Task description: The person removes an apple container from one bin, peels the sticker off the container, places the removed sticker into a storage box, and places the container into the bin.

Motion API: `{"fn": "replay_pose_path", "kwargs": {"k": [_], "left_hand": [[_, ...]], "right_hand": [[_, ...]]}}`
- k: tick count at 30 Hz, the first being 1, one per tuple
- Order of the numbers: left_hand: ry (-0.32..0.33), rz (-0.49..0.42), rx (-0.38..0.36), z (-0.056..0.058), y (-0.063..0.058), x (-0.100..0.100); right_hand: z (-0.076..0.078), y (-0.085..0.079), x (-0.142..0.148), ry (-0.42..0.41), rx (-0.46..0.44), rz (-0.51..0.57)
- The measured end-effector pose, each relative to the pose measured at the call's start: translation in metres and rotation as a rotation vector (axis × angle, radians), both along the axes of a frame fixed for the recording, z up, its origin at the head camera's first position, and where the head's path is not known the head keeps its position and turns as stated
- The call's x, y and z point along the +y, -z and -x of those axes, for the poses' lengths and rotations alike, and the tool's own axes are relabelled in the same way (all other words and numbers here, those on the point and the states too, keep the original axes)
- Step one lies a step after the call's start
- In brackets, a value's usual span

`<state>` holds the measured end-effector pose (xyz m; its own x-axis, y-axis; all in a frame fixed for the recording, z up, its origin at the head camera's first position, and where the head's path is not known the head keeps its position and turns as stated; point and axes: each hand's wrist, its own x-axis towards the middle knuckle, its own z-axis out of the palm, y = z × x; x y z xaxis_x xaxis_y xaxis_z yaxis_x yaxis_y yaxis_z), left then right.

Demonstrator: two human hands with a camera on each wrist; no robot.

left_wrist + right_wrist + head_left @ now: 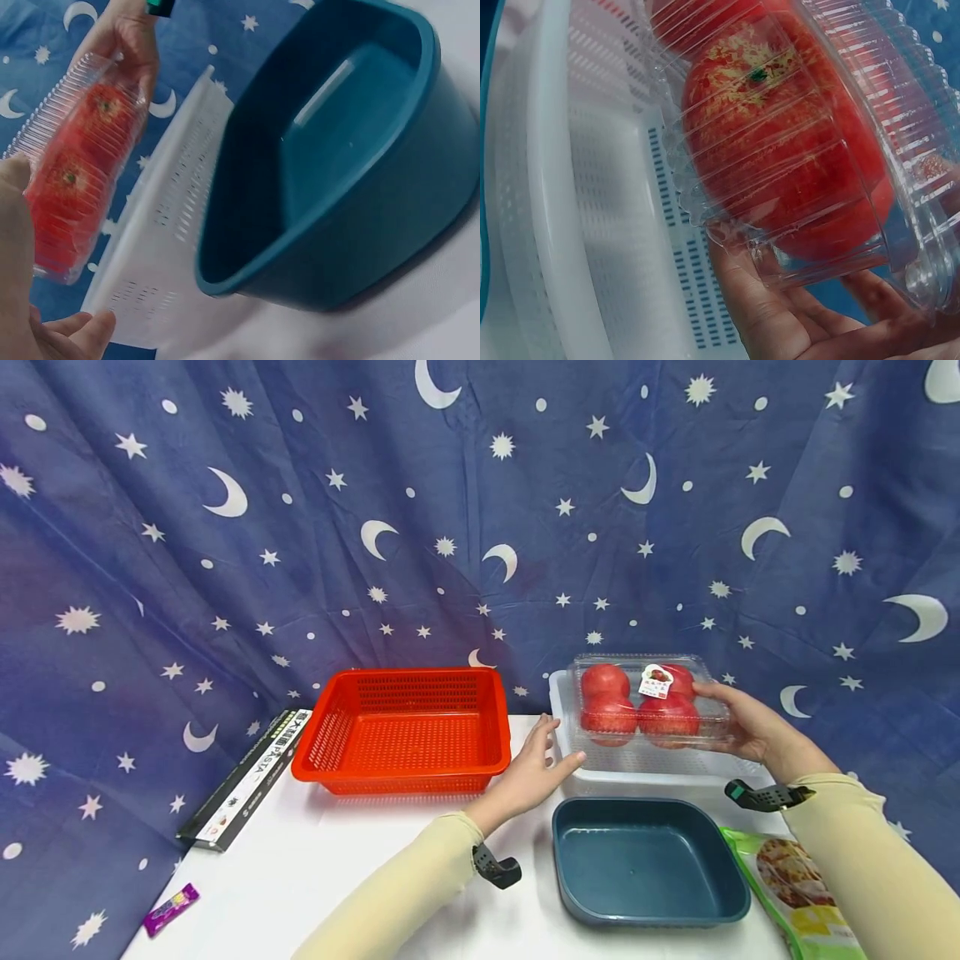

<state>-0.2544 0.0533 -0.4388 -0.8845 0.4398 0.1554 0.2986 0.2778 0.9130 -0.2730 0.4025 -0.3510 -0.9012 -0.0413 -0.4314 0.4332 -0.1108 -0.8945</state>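
My right hand (761,731) grips the right end of a clear plastic clamshell box (637,722). Inside it sit several red apples (780,142), and a white label is stuck on the lid. The box is held above a white perforated basket (667,778), tilted so its top faces me. My left hand (528,772) is by the basket's left side, fingers spread and thumb extended towards the box. In the left wrist view its fingertips lie close to the basket's rim; whether they touch it I cannot tell.
A red perforated basket (420,774) stands left of my left hand. In front of the white basket is a teal tub (652,868). A green food bag (806,893) lies partly under my right forearm. Far left are a long pasta box (247,777) and a purple packet (171,910).
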Motion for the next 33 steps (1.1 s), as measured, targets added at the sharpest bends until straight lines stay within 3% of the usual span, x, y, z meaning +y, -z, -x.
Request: {"fn": "replay_pose_path", "kwargs": {"k": [6,12,20,33], "left_hand": [[-0.034,-0.063,-0.027,0.001,-0.010,-0.008],[-0.062,-0.171,-0.146,0.000,-0.020,-0.016],[-0.025,-0.375,-0.271,-0.001,-0.029,-0.027],[0.002,-0.450,-0.439,-0.012,-0.031,-0.047]], "right_hand": [[-0.002,-0.006,-0.013,-0.024,0.030,0.022],[-0.007,-0.009,-0.028,-0.053,0.034,0.000],[-0.015,-0.008,-0.048,-0.141,0.077,0.017],[-0.028,-0.003,-0.070,-0.225,0.128,0.008]]}}
